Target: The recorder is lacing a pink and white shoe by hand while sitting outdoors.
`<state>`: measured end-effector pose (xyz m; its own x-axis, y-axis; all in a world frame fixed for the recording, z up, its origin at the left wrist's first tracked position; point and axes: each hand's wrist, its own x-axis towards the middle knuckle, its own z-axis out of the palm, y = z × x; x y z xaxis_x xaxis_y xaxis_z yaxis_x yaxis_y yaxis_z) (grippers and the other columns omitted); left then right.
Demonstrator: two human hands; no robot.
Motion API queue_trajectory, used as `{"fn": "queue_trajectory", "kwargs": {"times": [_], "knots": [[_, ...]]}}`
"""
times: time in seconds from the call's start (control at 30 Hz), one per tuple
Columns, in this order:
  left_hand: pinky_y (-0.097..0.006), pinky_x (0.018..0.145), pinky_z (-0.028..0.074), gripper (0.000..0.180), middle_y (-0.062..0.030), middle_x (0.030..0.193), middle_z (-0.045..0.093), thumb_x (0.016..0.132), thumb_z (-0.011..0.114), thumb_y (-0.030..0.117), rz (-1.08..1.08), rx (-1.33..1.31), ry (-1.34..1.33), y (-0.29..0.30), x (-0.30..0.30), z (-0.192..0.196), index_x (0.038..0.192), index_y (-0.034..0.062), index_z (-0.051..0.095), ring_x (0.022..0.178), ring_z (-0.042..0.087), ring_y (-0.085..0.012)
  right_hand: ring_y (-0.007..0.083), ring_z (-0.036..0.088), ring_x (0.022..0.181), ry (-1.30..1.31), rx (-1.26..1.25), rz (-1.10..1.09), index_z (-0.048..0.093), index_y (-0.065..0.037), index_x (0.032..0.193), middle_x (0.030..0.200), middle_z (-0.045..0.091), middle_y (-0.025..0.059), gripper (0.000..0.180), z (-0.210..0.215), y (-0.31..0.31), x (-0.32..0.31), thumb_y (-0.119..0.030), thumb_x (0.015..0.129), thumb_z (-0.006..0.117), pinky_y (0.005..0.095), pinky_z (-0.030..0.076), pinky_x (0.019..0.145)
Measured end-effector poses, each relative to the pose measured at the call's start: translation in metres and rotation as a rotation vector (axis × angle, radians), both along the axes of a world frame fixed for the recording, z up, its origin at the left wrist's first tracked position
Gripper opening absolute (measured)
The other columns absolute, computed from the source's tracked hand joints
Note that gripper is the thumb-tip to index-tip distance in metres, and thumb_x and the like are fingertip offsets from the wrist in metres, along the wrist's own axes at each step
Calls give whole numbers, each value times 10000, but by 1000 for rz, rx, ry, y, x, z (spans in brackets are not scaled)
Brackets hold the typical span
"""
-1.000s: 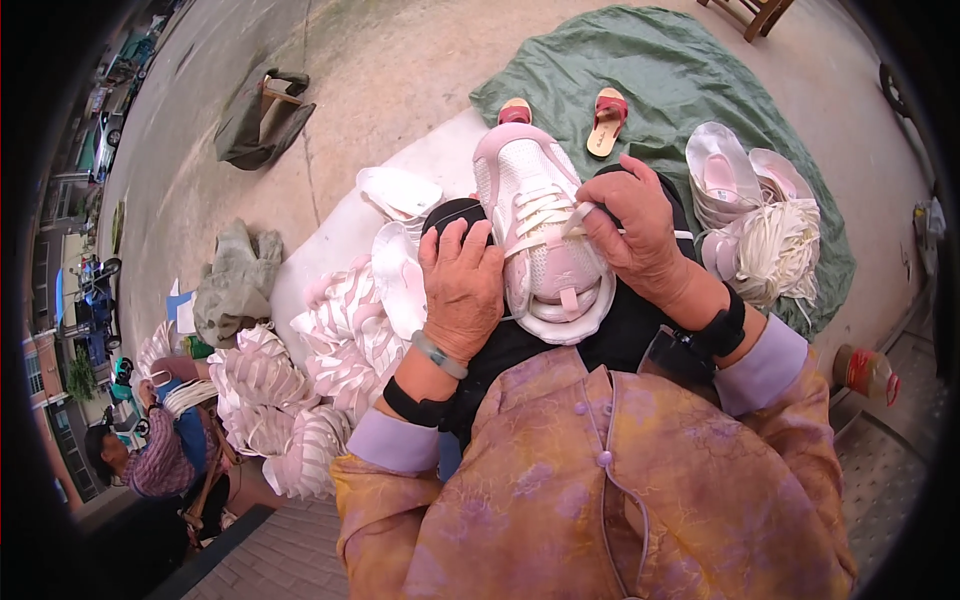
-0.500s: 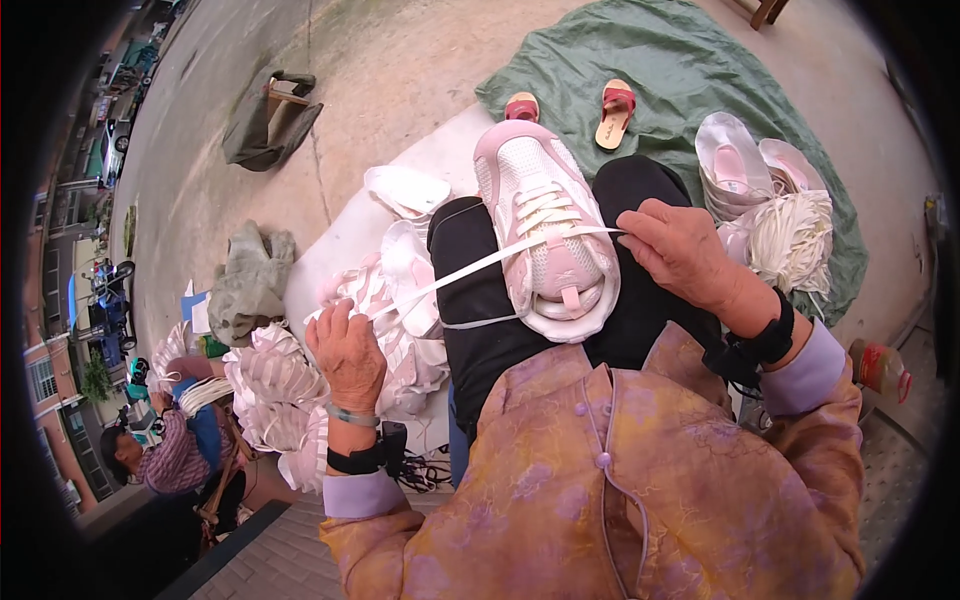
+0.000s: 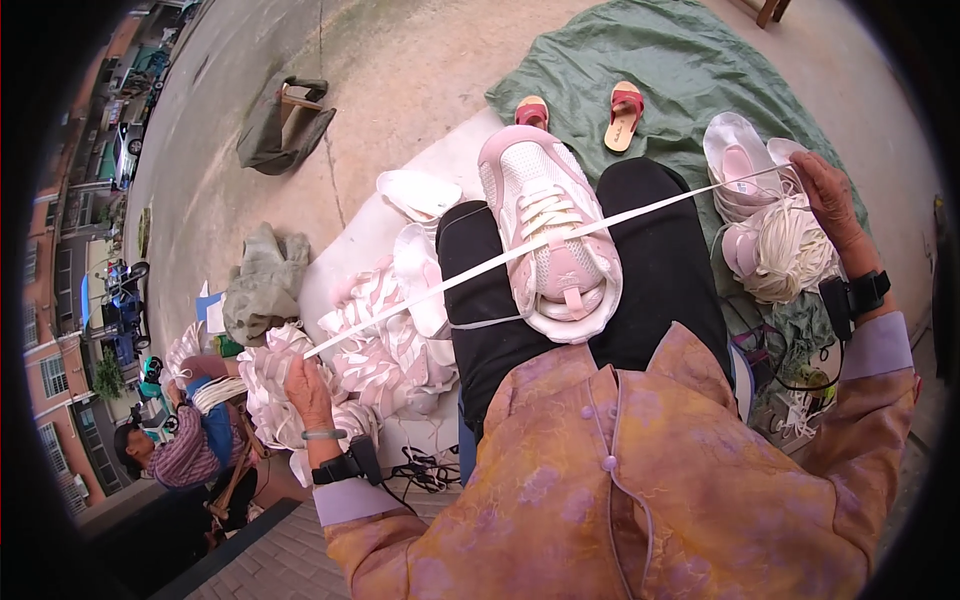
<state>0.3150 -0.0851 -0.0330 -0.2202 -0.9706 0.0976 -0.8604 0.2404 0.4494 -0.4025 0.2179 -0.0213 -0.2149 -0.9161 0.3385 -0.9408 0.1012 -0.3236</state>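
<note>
A pink and white sneaker (image 3: pixel 562 245) rests on my lap, its heel toward me and its toe pointing away. Cream lacing crosses its front part. A flat white shoelace (image 3: pixel 440 285) runs taut across the shoe, from one hand to the other. Out to the left, my left hand (image 3: pixel 308 392) is closed on one end of the lace. My right hand (image 3: pixel 828 198) pinches the other end far to the right, above a bundle of cream laces (image 3: pixel 795 250). White and pink shoe pieces (image 3: pixel 738 170) stand next to that bundle.
A heap of pink and white shoe uppers (image 3: pixel 385 345) lies on a pale sheet at left. Red sandals (image 3: pixel 623 117) sit on a green tarp (image 3: pixel 690 60). Behind is a cloth-draped stool (image 3: pixel 285 125). Another person (image 3: pixel 180 450) sits at far left.
My hands have moved farther apart, the right one swinging well outward and the left slightly down and left. The lace now stretches longer across the shoe.
</note>
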Motion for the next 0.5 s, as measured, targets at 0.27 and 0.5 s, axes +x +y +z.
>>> {"fn": "queue_trajectory", "kwargs": {"times": [0.27, 0.5], "knots": [[-226, 569, 471, 226, -46, 735, 601, 928, 471, 207, 284, 117, 459, -38, -30, 64, 811, 52, 586, 587, 577, -99, 135, 617, 763, 375, -267, -95, 598, -1, 1038, 908, 649, 58, 157, 40, 15, -98, -90, 919, 547, 265, 488, 656], [-177, 373, 346, 278, -46, 573, 566, 918, 528, 252, -62, 1053, 379, 37, -180, 42, 793, 16, 603, 385, 446, -72, 49, 358, 411, -1380, 333, -316, 558, -82, 798, 503, 426, -36, 255, -1, -31, 119, -289, 934, 498, 206, 270, 388]]}}
